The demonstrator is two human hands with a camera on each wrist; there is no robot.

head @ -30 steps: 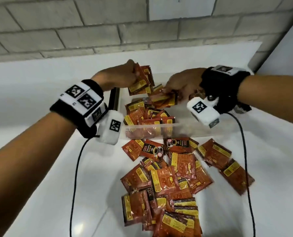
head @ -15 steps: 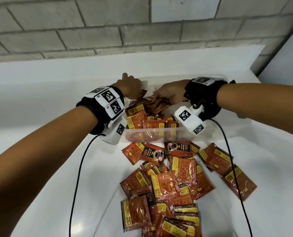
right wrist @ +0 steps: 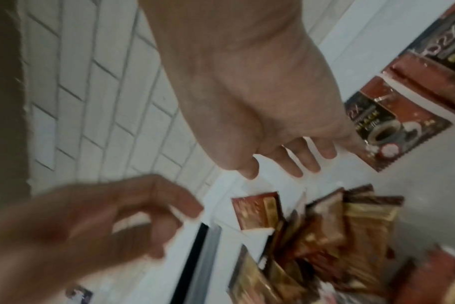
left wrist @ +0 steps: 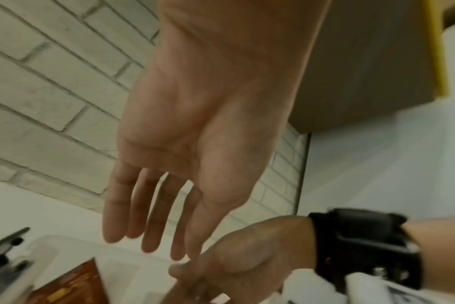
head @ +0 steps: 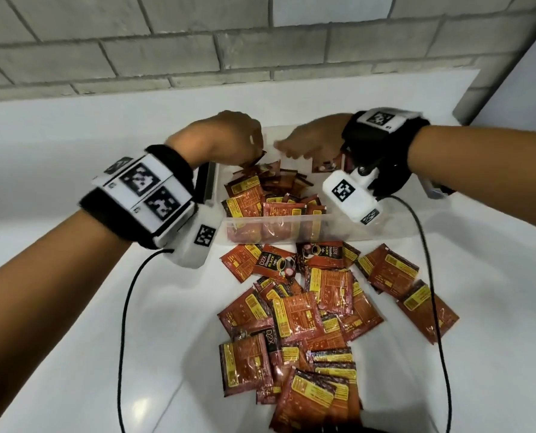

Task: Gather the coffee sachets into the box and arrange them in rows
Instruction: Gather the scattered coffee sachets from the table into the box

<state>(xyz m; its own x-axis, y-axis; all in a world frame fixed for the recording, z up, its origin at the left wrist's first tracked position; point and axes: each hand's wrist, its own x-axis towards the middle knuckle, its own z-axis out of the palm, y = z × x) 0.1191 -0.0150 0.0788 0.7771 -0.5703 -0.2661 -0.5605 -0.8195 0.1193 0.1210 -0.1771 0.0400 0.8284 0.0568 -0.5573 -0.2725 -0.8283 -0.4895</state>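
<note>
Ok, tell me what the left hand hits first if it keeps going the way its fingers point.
The left hand points down into the box; likely first contact is the sachets stacked along the box's left side, though depth is unclear.

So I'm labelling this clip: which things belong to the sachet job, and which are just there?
Belong to the job:
clear box
sachets in box
loose sachet pile
left hand
right hand

Just there:
black cables
brick wall
</note>
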